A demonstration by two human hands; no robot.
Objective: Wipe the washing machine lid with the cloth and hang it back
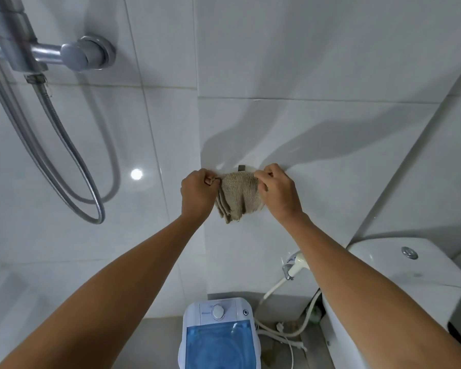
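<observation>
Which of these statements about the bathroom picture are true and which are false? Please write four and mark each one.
1. Both hands hold the cloth against the wall. True: the left hand and the right hand pinch its upper corners.
2. The cloth lies on the washing machine lid. False: it is up at the hook.
3. The lid is blue and see-through. True.
4. The shower hose hangs right of the toilet tank. False: it hangs far left.

A home bathroom, white wall tiles [277, 62] all round, chrome shower hose [64, 155] at 10 o'clock, toilet cistern [407, 265] at 4 o'clock, small washing machine [218, 334] at 6 o'clock.
</observation>
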